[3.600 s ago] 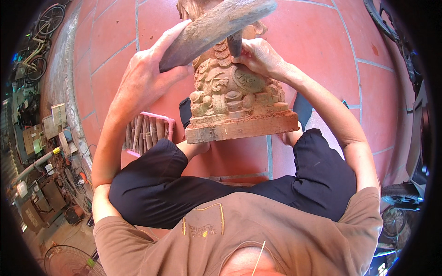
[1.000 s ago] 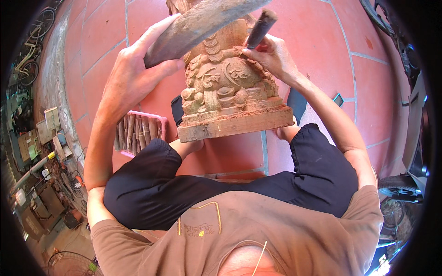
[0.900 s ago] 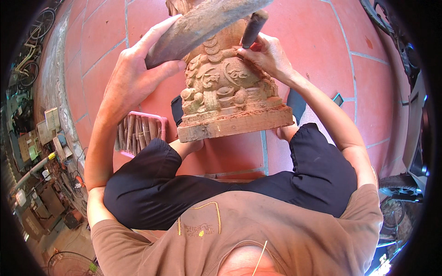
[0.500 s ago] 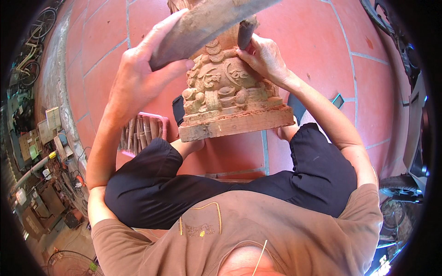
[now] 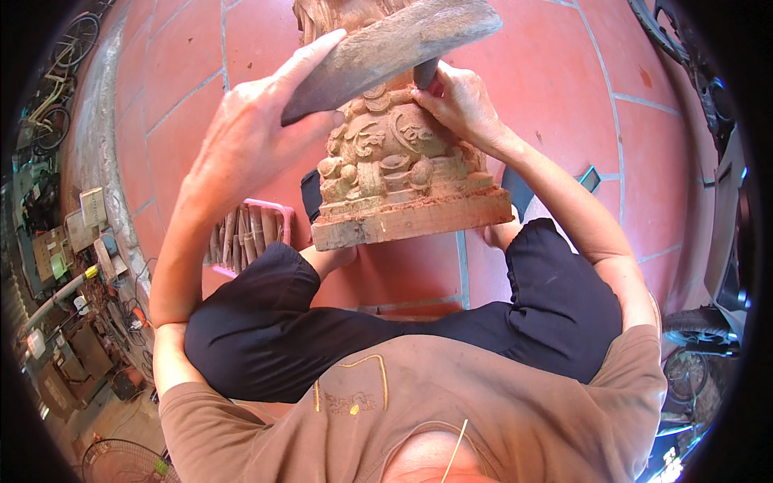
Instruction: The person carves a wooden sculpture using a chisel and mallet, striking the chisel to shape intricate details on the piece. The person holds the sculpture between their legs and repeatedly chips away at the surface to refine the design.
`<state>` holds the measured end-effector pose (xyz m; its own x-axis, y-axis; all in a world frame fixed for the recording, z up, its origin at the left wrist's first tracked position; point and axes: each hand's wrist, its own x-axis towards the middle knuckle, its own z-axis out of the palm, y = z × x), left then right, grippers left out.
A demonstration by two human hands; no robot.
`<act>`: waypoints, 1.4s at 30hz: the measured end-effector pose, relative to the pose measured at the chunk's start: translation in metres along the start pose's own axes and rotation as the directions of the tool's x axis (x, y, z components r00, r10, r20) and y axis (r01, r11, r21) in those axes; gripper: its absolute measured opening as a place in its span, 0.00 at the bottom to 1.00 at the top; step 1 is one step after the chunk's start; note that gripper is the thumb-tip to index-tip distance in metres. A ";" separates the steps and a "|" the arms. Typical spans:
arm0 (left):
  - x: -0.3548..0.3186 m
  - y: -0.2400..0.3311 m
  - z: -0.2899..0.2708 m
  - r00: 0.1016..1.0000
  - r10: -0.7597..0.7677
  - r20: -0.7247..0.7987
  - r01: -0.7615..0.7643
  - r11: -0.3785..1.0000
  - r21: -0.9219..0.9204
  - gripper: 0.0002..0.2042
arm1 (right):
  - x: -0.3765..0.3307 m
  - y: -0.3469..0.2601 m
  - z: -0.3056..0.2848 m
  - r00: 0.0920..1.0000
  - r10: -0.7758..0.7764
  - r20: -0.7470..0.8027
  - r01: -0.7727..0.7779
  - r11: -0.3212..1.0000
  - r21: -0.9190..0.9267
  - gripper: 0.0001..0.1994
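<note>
A carved wooden statue [image 5: 398, 165] with ornate relief and a square base stands on the red tiled floor between my knees. My left hand [image 5: 258, 137] grips a long grey wooden mallet [image 5: 394, 48], which lies across the top of the carving. My right hand [image 5: 459, 105] holds a dark chisel [image 5: 425, 74] against the upper part of the carving, just under the mallet's head. The chisel's tip is hidden by my fingers and the mallet.
A pink tray [image 5: 245, 235] with several wooden-handled chisels lies on the floor by my left knee. Clutter of tools, boxes and cables lines the left edge [image 5: 72, 266]. A fan [image 5: 121, 463] sits at the lower left; a motorbike wheel [image 5: 696, 330] is at the right.
The mallet has swung up and down over the chisel. My right hand has shifted the chisel slightly left on the carving's top. The statue stays put.
</note>
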<state>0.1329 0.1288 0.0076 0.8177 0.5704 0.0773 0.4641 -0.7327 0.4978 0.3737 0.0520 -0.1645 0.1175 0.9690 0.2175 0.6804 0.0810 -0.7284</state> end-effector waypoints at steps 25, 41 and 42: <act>0.010 -0.004 0.008 0.982 -0.147 0.121 0.161 0.980 -0.119 0.32 | 0.009 0.021 -0.009 0.992 -0.012 0.129 -0.026 0.958 0.287 0.19; 0.006 -0.013 -0.001 0.891 -0.446 0.085 0.445 0.821 -0.358 0.31 | 0.008 0.027 -0.038 0.956 0.196 0.219 -0.289 0.760 0.582 0.16; 0.005 -0.017 -0.002 0.916 -0.395 0.066 0.391 0.844 -0.368 0.31 | 0.008 0.023 -0.035 0.957 0.191 0.217 -0.285 0.749 0.599 0.15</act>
<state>0.1281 0.1445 0.0012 0.5884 0.7875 -0.1831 0.5857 -0.2590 0.7680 0.4157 0.0531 -0.1564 0.0851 0.9938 -0.0718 0.0427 -0.0756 -0.9962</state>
